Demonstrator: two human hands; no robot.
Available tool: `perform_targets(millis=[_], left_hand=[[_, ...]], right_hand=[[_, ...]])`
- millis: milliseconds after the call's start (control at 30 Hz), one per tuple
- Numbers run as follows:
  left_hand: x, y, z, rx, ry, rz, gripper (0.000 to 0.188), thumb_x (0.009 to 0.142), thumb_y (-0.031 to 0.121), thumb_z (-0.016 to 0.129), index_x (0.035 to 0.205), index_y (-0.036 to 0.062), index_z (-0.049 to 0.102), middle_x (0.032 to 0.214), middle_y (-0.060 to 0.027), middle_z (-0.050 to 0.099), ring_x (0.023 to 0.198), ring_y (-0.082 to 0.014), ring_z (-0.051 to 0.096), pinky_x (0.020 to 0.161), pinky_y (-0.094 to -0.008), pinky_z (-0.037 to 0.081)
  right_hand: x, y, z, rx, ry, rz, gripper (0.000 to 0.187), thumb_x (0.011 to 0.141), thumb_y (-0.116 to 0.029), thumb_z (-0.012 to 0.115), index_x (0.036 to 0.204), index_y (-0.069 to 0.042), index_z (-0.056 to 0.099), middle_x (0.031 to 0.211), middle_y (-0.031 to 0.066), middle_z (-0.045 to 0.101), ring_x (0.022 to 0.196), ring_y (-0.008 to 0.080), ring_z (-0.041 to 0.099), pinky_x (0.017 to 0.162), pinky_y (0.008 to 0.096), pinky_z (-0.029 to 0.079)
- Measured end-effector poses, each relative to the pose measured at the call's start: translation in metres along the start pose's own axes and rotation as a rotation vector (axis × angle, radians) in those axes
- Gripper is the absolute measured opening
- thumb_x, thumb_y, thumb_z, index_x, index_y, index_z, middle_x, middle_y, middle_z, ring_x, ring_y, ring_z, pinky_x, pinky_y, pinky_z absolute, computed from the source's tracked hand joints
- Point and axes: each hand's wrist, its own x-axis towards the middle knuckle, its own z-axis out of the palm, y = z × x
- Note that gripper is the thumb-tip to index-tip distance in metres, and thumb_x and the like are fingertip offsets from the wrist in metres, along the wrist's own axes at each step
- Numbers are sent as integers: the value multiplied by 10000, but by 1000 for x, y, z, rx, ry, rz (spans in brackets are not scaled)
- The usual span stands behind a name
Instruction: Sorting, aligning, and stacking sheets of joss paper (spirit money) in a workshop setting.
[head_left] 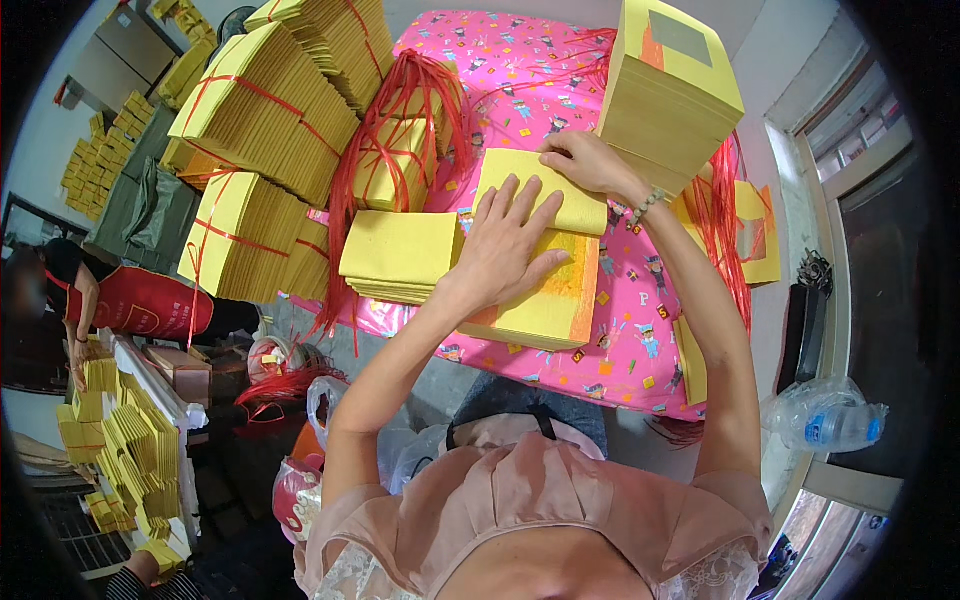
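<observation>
Yellow paper stack [525, 325] lies on the pink cartoon-print tablecloth [625, 365], top sheet [505, 168] folded over. Left hand [508, 242] rests flat on it, fingers spread. Right hand [590, 163] (beaded bracelet [648, 206] at the wrist) touches the sheet's far edge, fingers curled; whether pinching, cannot tell.

Block [550, 300] — partly hidden, rear-left stack [335, 50] — cropped

A tall yellow stack [668, 115] blocks far right; nearer pink cloth [622, 345] leaves passage
</observation>
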Motion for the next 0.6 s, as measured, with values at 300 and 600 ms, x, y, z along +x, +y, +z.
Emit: perform_targets(millis=[300, 600], left_hand=[[-3, 0, 1, -45, -1, -2, 679, 917, 500, 515, 1433, 77, 389, 1474, -256, 331, 1373, -487, 256, 1125, -558, 222], [-2, 0, 3, 8, -93, -22, 704, 941, 551, 447, 1488, 126, 322, 1532, -222, 259, 1423, -453, 180, 1152, -538, 180]], right_hand=[[1, -4, 1, -26, 8, 2, 245, 899, -209, 600, 986, 11, 664, 868, 170, 676, 800, 295, 647, 735, 398, 493], [-71, -33, 8, -240, 263, -179, 418, 939, -265, 556, 1266, -6, 528, 1263, 199, 560, 1171, 349, 527, 990, 454, 411]])
